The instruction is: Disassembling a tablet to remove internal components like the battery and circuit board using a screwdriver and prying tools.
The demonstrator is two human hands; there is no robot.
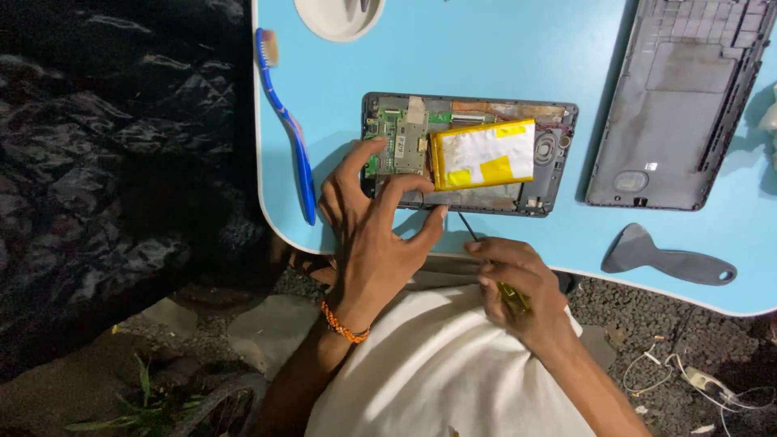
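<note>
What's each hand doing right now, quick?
Left hand: open, fingers spread, steadying the opened tablet by its near edge.
Right hand: closed around a screwdriver, tip towards the tablet.

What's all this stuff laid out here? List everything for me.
opened tablet: one, dark grey, table centre
battery: one, silver with yellow tape, inside the tablet
circuit board: one, green, tablet's left part
back cover: one, grey, upper right
plastic scraper: one, grey, lower right
toothbrush: one, blue, left edge
dish: one, white, top
table: one, light blue
screwdriver: one, yellow handle, in right hand
left hand: on the tablet's lower left
right hand: below the tablet
</note>
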